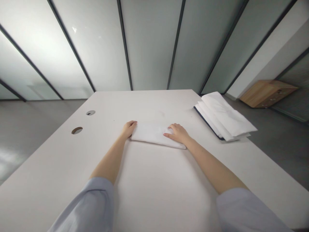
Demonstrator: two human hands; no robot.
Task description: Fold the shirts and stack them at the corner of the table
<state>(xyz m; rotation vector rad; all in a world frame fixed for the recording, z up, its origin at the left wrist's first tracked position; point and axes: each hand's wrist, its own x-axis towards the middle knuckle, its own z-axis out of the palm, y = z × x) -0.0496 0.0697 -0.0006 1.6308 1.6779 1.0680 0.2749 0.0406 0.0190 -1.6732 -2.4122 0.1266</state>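
A folded white cloth (152, 133) lies flat on the white table, between my two hands. My left hand (129, 129) grips its left edge, thumb on top and the other fingers curled down at the side. Across the right part of the cloth rests my right hand (177, 132), palm down with the fingers spread. The cloth's near edge runs slightly down toward the right and shows its folded layers.
To the right, a stack of folded white cloths (227, 116) with a dark layer beneath reaches over the table's (154, 193) right edge. Two round holes (77, 130) pierce the tabletop at left. Frosted glass panels (149, 42) stand behind; a wooden cabinet (263, 93) is at far right.
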